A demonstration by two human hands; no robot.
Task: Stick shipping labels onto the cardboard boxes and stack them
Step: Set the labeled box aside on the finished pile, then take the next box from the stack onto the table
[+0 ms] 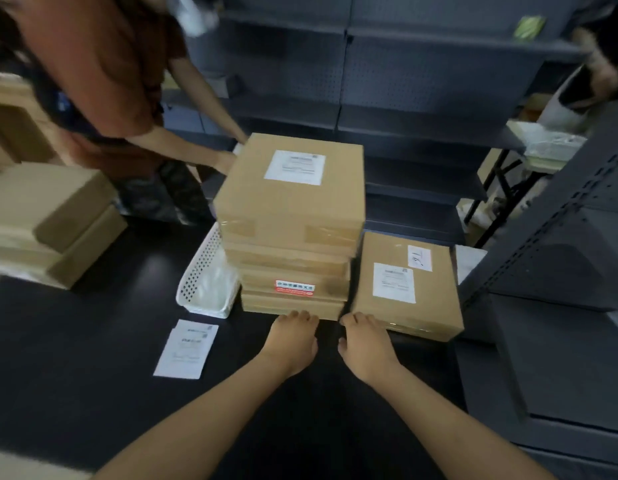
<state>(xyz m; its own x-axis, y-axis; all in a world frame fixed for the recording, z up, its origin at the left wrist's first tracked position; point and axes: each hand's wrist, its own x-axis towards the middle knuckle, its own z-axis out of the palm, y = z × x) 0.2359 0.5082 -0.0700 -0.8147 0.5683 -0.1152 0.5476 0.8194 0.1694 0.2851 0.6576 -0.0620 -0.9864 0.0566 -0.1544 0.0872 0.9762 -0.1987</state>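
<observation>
Stack of boxes (293,237): several cardboard boxes piled on the black table (93,341), straight ahead of both hands; the top box (290,192) carries a white shipping label (295,167) on its upper face
Red sticker (295,287): on the near side of a lower box in the stack, its print too small to read
Left hand (293,341): reaches forward, fingertips against the foot of the stack at the bottom box's near edge; fingers look fairly straight and grasp nothing, though their tips are partly lost against the cardboard
Right hand (364,344): fingertips at the near left corner of the single flat box (406,289); fingers extended, nothing grasped that I can make out
Single flat box: lies on the table just right of the stack, bearing a white label and a smaller handwritten slip (420,258) near its far edge
Loose label sheets (187,348): white papers flat on the table, left of the left hand and well apart from it
White basket (200,271): perforated, touching the stack's left side; contents pale and unclear
Other person (103,81): in a rust-coloured top, blurred, arms reaching to the far left side of the top box; hands partly hidden behind it
More boxes (54,220): piled at far left, blurred by motion
Grey shelving (560,271): at right and behind, cut off by the frame edge
</observation>
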